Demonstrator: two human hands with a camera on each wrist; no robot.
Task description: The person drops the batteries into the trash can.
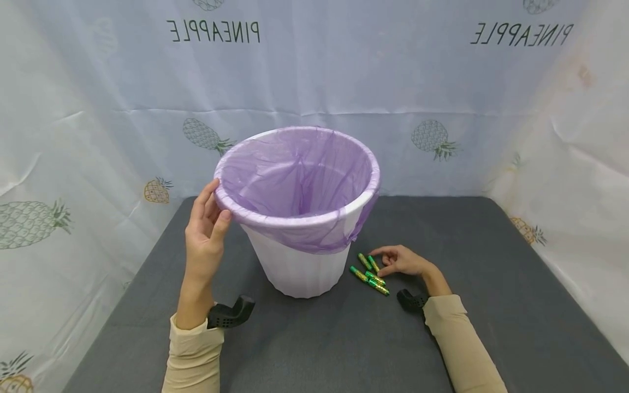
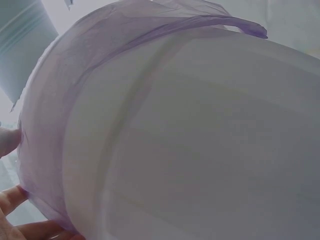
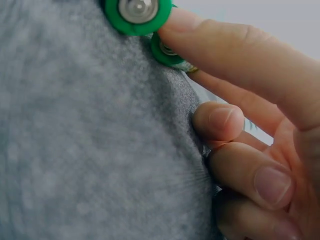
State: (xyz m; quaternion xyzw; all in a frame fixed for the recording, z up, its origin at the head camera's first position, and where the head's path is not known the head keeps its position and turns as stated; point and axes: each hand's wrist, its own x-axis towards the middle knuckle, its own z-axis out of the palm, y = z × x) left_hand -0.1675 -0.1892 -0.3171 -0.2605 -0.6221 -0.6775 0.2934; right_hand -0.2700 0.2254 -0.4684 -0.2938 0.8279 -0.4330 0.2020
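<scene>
A white trash can (image 1: pixel 300 267) with a purple bag (image 1: pixel 300 180) folded over its rim stands mid-table. My left hand (image 1: pixel 203 234) grips the can's left rim, thumb toward me and fingers farther round it; in the left wrist view fingers (image 2: pixel 12 200) press on the bag. Several green-and-gold batteries (image 1: pixel 361 274) lie right of the can's base. Over them, my right hand (image 1: pixel 403 260) has thumb and index finger at opposite ends of one battery (image 1: pixel 374 264), the other fingers curled in. Close up in the right wrist view, the thumb also lies against another battery (image 3: pixel 137 10).
A dark grey cloth (image 1: pixel 467 262) covers the table. White curtains with pineapple prints (image 1: pixel 314 60) hang behind it and at both sides. Black wrist devices (image 1: pixel 231 313) sit on both forearms.
</scene>
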